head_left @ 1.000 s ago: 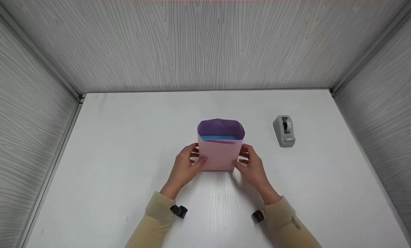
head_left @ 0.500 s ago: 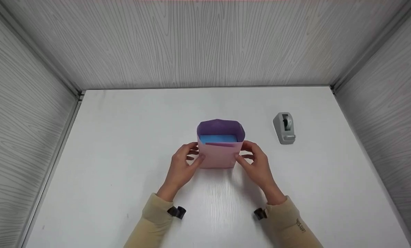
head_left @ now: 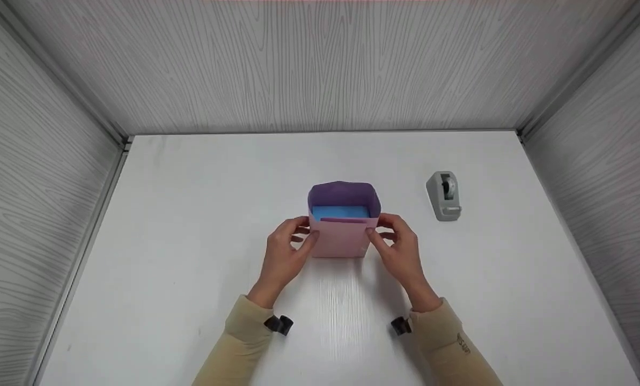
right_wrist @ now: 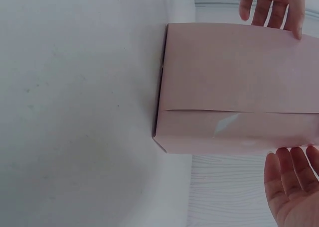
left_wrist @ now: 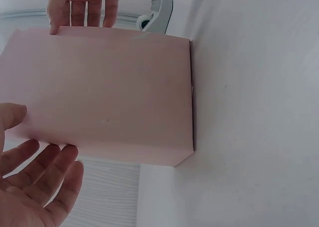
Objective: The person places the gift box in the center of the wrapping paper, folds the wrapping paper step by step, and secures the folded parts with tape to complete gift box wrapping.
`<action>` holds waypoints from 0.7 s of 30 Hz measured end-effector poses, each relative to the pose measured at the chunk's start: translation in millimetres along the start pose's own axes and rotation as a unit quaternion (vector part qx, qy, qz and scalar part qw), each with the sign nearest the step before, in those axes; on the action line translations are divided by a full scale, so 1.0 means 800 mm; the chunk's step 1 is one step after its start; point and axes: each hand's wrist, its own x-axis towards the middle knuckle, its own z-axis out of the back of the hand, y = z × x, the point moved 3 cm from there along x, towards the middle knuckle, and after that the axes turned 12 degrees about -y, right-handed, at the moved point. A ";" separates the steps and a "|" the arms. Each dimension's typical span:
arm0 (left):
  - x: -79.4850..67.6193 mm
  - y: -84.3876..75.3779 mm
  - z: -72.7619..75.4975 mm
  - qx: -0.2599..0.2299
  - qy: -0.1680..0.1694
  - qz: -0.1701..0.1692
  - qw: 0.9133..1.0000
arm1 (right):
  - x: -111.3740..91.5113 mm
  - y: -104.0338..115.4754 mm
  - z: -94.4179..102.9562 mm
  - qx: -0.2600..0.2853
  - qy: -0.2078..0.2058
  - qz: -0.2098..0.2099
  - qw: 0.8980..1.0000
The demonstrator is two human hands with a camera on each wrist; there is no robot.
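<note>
A pink paper bag with a purple inside stands at the middle of the white table, its mouth facing up. Inside it shows a flat blue surface. My left hand holds the bag's left side, thumb at the front corner and fingers along the side. Opposite, my right hand holds the right side in the same way. A lengthwise seam with a shiny, clear tape-like patch runs along the bag in the right wrist view. Some fingertips are hidden behind the bag in the head view.
A grey tape dispenser with a roll in it stands on the table, to the right of and beyond the bag. Wood-grained panels enclose the table at the back and both sides.
The bag's front face looks shorter, and more of the blue inside shows. Both thumbs sit nearer the rim. The head view has shifted slightly, so the table and dispenser appear higher.
</note>
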 end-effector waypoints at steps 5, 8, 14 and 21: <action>0.002 0.000 -0.001 -0.004 -0.012 -0.003 1.000 | 0.002 0.001 -0.002 0.002 -0.009 -0.011 1.000; 0.000 0.001 -0.002 0.004 -0.014 -0.001 1.000 | 0.002 -0.001 -0.003 -0.002 -0.010 -0.023 1.000; -0.003 0.001 -0.004 0.015 -0.014 0.013 1.000 | -0.001 -0.005 -0.005 -0.013 -0.007 -0.041 0.999; 0.001 0.001 -0.006 0.028 -0.021 0.015 0.999 | 0.002 -0.018 -0.011 -0.022 -0.017 -0.032 0.999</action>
